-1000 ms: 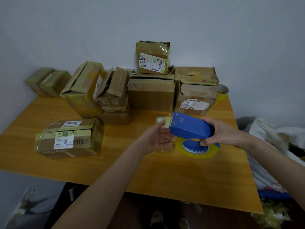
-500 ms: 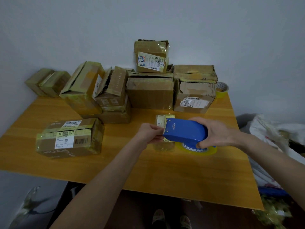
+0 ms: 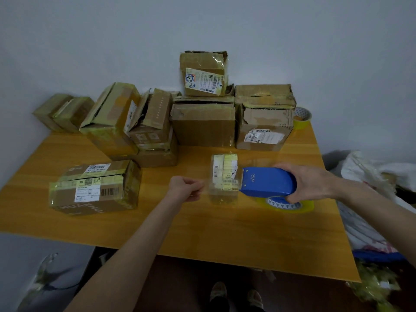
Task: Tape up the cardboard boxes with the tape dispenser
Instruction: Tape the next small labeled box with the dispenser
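My right hand (image 3: 313,182) grips the blue tape dispenser (image 3: 267,182), which carries a yellowish tape roll (image 3: 287,204) underneath. A clear strip of tape (image 3: 221,188) stretches leftward from the dispenser's mouth to my left hand (image 3: 185,188), which pinches its free end. Behind the strip sits a small labelled cardboard box (image 3: 224,176) on the wooden table (image 3: 202,228). The strip hangs just in front of and over that box.
A taped box (image 3: 94,188) lies at the table's left. Several worn cardboard boxes are stacked along the wall at the back (image 3: 203,124). A spare tape roll (image 3: 301,117) stands at the back right. White bags (image 3: 371,176) lie beside the table's right edge.
My left hand has pulled away to the left, drawing a strip of tape out. The dispenser has shifted to the right, uncovering the small box.
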`<state>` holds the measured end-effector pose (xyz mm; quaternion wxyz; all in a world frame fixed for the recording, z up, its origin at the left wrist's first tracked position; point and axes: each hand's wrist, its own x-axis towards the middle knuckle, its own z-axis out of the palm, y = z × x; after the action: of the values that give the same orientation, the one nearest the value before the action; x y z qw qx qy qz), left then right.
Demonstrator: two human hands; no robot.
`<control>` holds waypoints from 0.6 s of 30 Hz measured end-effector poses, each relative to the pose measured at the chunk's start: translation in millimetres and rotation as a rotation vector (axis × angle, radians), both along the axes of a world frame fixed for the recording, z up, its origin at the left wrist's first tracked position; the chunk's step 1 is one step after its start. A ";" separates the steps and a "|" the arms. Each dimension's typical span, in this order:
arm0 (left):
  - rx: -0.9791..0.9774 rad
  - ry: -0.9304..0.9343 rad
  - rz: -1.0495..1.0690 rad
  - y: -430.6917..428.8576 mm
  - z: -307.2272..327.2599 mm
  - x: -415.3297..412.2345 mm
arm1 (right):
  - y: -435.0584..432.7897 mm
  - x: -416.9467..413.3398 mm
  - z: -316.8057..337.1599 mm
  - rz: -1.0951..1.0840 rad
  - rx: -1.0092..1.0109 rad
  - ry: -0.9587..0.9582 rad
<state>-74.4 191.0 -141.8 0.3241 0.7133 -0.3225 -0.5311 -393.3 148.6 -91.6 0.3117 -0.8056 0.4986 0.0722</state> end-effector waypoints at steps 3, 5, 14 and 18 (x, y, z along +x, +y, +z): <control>0.002 -0.025 0.008 -1.7 -6.3 -1.6 | -4.4 -0.1 -8.4 0.009 0.007 0.036; 0.017 -0.033 0.013 -2.5 -11.7 0.0 | -6.7 1.3 -14.0 0.017 0.009 0.049; 0.081 -0.055 -0.008 -10.4 -33.3 -0.6 | -10.8 10.9 -37.7 0.030 0.050 0.136; 0.099 -0.067 -0.021 -14.4 -39.3 0.7 | -10.0 19.1 -50.6 0.049 0.088 0.180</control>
<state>-73.7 176.6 -181.1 0.2716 0.7424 -0.3141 -0.5257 -374.2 138.6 -142.2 0.2991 -0.7932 0.5012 0.1736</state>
